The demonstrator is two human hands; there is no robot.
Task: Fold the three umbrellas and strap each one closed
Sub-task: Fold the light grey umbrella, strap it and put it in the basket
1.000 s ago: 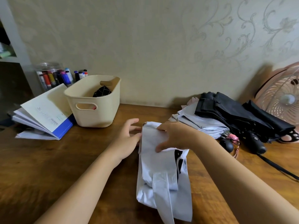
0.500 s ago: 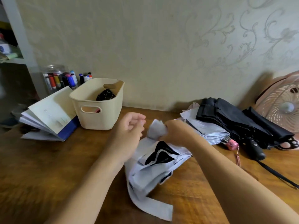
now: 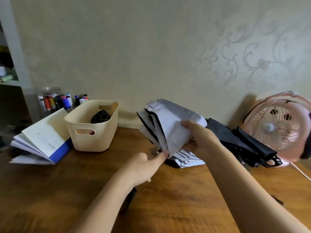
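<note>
Right hand is wrapped around the white umbrella, gripping its gathered canopy and holding it up off the surface, likely so the folds hang free. Left hand pinches the lower edge of the fabric, probably hunting for the strap. Behind, a second white umbrella and the black umbrella wait by the pink fan.

Cream basket sits on the worktop beside an open booklet; marker jar behind, pink fan far right.
</note>
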